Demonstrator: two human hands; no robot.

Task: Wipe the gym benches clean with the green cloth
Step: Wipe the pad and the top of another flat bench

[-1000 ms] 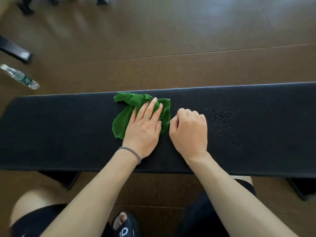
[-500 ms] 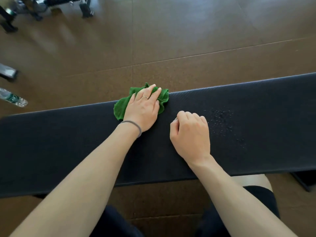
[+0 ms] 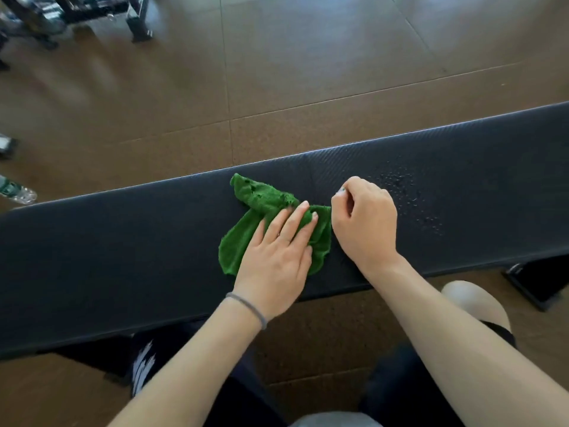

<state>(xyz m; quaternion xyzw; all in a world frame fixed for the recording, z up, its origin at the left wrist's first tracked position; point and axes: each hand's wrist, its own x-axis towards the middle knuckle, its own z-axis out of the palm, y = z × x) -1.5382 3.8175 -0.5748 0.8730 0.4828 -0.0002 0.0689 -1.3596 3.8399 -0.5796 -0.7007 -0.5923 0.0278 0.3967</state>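
Note:
A long black padded gym bench (image 3: 123, 241) runs across the view from left to right. A crumpled green cloth (image 3: 237, 241) lies on its middle. My left hand (image 3: 274, 257) presses flat on the cloth, fingers together and pointing toward the far right. My right hand (image 3: 365, 223) rests on the bench just right of the cloth, curled into a loose fist and touching the cloth's right edge. A patch of water droplets (image 3: 409, 198) glistens on the bench beyond my right hand.
Brown tiled floor lies beyond the bench. A plastic water bottle (image 3: 15, 192) lies on the floor at the far left. Black equipment frames (image 3: 138, 23) stand at the top left. A bench foot (image 3: 535, 285) shows at the right, near my knee (image 3: 471, 300).
My left hand has dragged the cloth back from the bench's far edge toward the near side, and the cloth has spread out. My right fist has stayed beside it.

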